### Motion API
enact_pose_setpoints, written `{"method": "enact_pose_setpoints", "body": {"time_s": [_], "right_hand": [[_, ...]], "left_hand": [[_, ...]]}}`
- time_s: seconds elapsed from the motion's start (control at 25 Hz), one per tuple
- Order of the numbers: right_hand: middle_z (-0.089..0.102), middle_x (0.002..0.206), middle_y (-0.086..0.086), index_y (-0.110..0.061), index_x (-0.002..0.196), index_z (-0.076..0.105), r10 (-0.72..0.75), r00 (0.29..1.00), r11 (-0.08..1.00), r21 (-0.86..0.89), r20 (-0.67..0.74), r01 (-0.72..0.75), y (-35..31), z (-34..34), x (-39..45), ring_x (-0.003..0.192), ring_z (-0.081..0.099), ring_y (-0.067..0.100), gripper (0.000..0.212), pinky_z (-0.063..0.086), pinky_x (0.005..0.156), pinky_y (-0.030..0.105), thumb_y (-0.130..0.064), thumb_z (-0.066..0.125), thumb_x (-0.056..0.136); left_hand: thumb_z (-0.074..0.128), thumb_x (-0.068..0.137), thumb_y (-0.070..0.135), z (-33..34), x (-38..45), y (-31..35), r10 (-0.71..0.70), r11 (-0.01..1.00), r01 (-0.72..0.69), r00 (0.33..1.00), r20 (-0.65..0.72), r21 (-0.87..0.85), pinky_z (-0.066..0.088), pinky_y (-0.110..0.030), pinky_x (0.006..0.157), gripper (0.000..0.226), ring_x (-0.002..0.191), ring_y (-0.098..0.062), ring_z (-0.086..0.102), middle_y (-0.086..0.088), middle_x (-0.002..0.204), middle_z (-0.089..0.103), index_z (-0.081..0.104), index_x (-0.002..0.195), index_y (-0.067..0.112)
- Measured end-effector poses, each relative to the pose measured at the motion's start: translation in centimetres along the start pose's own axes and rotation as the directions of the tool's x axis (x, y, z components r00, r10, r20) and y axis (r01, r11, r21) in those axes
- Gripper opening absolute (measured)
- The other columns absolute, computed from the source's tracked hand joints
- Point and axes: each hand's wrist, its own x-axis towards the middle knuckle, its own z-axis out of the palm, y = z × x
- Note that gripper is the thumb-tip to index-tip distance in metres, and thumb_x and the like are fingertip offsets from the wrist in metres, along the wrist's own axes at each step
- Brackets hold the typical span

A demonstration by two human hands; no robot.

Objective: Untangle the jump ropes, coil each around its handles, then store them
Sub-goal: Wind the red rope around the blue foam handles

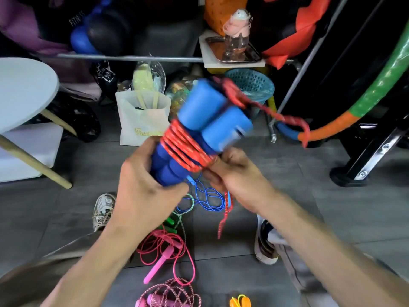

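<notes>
The two blue handles sit side by side, held up over the floor, with the red rope wound round their middle in several turns. The left hand grips the handles' lower ends, fingers curled round them. The right hand pinches the rope at the edge of the coil, fingers curled. A loose length of red rope loops off past the handles' upper ends, blurred, and another end hangs below the right hand. On the floor beneath the hands lie a thin blue rope, a green rope, a pink rope with pink handles, a braided pink rope at the bottom edge, and orange handles cut off there too. A shoe shows on each side of the pile. Further out, a white paper bag stands on the floor holding pale sticks, and behind it a clear bag holds something yellow that is hard to make out. A teal basket stands behind the handles; its contents are hidden. A bottle stands on a metal tray. A white round table is at the left edge, and a green and orange hoop curves along the right.
</notes>
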Motion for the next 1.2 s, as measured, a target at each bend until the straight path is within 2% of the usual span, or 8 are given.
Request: {"method": "enact_pose_setpoints", "body": {"time_s": [0.08,0.2,0.36,0.44,0.64,0.8,0.92,1.2], "right_hand": [[0.04,0.049,-0.011,-0.024,0.074,0.057,-0.073,0.985,0.989,0.115,-0.155,0.091,0.0,1.7,0.9,0.043,0.033,0.001,0.035,0.026,0.043,0.012,-0.01,0.044,0.103],[0.042,0.057,-0.008,-0.012,0.08,0.057,-0.075,0.98,0.997,-0.039,-0.182,0.069,0.4,3.2,1.0,0.052,0.035,0.005,0.024,0.027,0.049,0.018,-0.01,0.045,0.1],[0.06,0.08,0.001,-0.012,0.09,0.055,0.064,0.988,0.957,-0.273,-0.139,-0.1,1.4,3.9,0.5,0.072,0.052,0.019,0.012,0.041,0.061,0.03,-0.015,0.045,0.097],[0.059,0.091,0.009,-0.012,0.089,0.047,0.118,0.989,0.892,-0.428,-0.088,-0.145,1.5,3.9,0.2,0.081,0.053,0.028,0.006,0.036,0.059,0.035,-0.015,0.047,0.094],[0.063,0.089,0.011,-0.009,0.095,0.054,0.026,0.994,0.603,-0.795,0.104,0.068,2.1,3.0,-0.5,0.077,0.061,0.03,0.009,0.037,0.059,0.033,-0.004,0.05,0.089],[0.063,0.084,0.003,-0.017,0.097,0.055,-0.066,0.982,0.486,-0.854,0.178,0.187,1.5,1.1,0.3,0.071,0.057,0.023,0.013,0.034,0.058,0.031,-0.03,0.052,0.099],[0.064,0.085,0.001,-0.023,0.087,0.059,-0.071,0.979,0.528,-0.825,0.193,0.201,1.2,-0.9,1.2,0.08,0.059,0.023,0.033,0.031,0.061,0.032,-0.053,0.048,0.095],[0.046,0.054,-0.001,-0.017,0.058,0.044,-0.113,0.978,0.639,-0.74,0.177,0.208,0.8,-2.7,1.6,0.055,0.041,0.011,0.061,0.03,0.054,0.027,-0.073,0.064,0.069]], "left_hand": [[0.062,0.05,0.014,0.0,0.6,-0.5,-0.122,0.986,0.136,0.984,-0.133,0.101,0.036,-0.023,0.046,0.028,0.049,-0.012,0.042,0.01,0.055,0.052,0.049,0.074,0.018],[0.069,0.059,0.017,0.7,0.8,-1.2,-0.082,0.9,0.148,0.981,-0.174,0.411,0.037,-0.033,0.055,0.03,0.066,-0.034,0.056,0.005,0.06,0.054,0.047,0.079,0.019],[0.065,0.07,0.025,1.4,0.9,-2.1,-0.186,0.698,0.157,0.982,-0.034,0.698,0.041,-0.036,0.065,0.028,0.085,-0.043,0.063,-0.012,0.085,0.066,0.044,0.088,0.018],[0.062,0.072,0.029,1.5,0.9,-2.6,-0.239,0.611,0.122,0.971,0.035,0.782,0.045,-0.037,0.068,0.029,0.088,-0.04,0.064,-0.011,0.092,0.068,0.043,0.091,0.018],[0.063,0.073,0.034,2.7,0.8,-4.0,-0.321,0.426,-0.086,0.917,0.239,0.901,0.043,-0.033,0.07,0.038,0.093,-0.033,0.066,-0.004,0.099,0.067,0.042,0.101,0.018],[0.057,0.081,0.039,3.1,0.3,-4.5,-0.326,0.408,-0.19,0.883,0.336,0.893,0.04,-0.032,0.068,0.037,0.095,-0.03,0.066,-0.001,0.103,0.066,0.045,0.109,0.018],[0.054,0.083,0.04,2.9,0.0,-4.3,-0.253,0.415,-0.247,0.893,0.371,0.876,0.038,-0.031,0.065,0.034,0.094,-0.031,0.065,0.0,0.102,0.066,0.045,0.11,0.02],[0.057,0.072,0.029,2.7,-1.6,-2.8,-0.058,0.542,-0.442,0.829,0.556,0.715,0.033,-0.029,0.06,0.028,0.081,-0.025,0.065,0.005,0.088,0.062,0.04,0.093,0.032]]}}
